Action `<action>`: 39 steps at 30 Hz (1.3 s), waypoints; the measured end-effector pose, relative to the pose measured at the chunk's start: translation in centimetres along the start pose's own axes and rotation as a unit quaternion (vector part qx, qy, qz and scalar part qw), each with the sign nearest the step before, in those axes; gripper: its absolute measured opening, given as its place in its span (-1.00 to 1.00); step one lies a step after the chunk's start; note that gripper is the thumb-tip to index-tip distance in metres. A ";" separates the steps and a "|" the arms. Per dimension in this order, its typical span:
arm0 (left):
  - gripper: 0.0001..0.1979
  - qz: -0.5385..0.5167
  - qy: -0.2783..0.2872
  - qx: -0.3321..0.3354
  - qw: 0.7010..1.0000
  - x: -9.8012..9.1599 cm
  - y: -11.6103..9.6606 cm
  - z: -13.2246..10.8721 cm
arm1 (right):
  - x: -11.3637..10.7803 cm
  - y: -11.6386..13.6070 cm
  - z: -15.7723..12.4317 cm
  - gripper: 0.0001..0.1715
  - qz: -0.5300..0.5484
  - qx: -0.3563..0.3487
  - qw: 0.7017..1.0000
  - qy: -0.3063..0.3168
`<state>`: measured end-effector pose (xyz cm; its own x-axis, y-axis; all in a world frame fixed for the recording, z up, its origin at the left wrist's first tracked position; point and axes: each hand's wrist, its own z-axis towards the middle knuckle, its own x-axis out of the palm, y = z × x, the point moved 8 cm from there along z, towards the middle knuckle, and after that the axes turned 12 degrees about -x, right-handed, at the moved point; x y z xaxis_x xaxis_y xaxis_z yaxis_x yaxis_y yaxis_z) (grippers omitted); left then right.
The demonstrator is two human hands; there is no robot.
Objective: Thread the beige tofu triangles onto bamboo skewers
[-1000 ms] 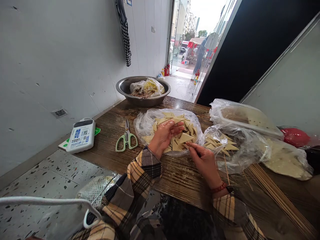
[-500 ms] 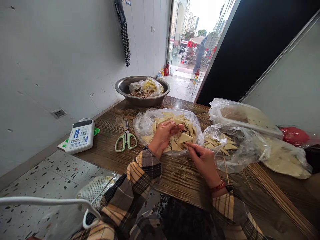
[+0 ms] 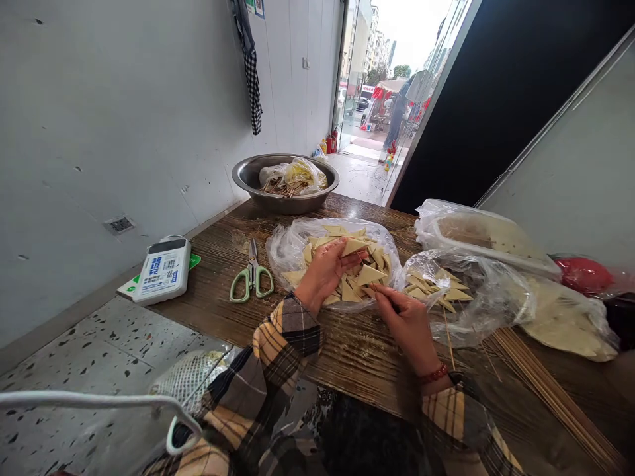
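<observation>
I see a flat pale-beige triangular piece (image 3: 354, 246) at the thumb of the left hand (image 3: 322, 270), just above the loose heap of similar triangles (image 3: 348, 291) in the spread clear plastic bag (image 3: 282, 250). The fingers of this left hand are curved and partly apart; I cannot tell if they grip the piece or only rest by it. The right hand (image 3: 407, 324) has its fingers pinched close on a thin brown wooden stick (image 3: 376, 286), near the heap's front edge. I judge the step in hand is putting a piece onto the stick; whether it is pierced, I cannot tell. The next move, I think, calls for a steady left hold and a straight, gentle push, because the thin piece could split. Farther right, a second clear plastic bag (image 3: 506, 291) and a bundle of long wooden sticks (image 3: 550, 390) lie on the dark wooden worktop (image 3: 347, 350); at left are scissors with pale-green handles (image 3: 252, 281).
</observation>
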<state>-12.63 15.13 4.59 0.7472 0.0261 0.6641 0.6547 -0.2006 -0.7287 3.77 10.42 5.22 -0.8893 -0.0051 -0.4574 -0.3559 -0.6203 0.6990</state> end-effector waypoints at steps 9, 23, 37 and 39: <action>-0.80 0.017 0.042 0.008 0.999 0.8 0.3 -0.3 | 0.7 -0.8 -0.3 -0.71 0.002 -0.020 1.000 0.017; -0.74 0.057 0.058 0.023 0.996 1.5 0.1 -0.7 | 0.2 -0.4 -0.3 -0.70 -0.037 -0.057 0.997 0.027; -0.72 0.074 0.034 0.027 0.996 1.8 0.3 -1.1 | 0.1 -0.4 -0.3 -0.71 -0.032 -0.042 0.999 0.011; -0.69 0.074 0.037 0.021 0.996 1.9 0.3 -1.2 | 0.1 -0.5 -0.3 -0.70 -0.024 -0.029 0.999 0.006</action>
<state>-11.12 13.94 5.85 0.8265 -0.0730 0.5582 0.5435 -0.1556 -0.8249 3.96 10.47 4.68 -0.8684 0.0166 -0.4956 -0.3797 -0.6650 0.6431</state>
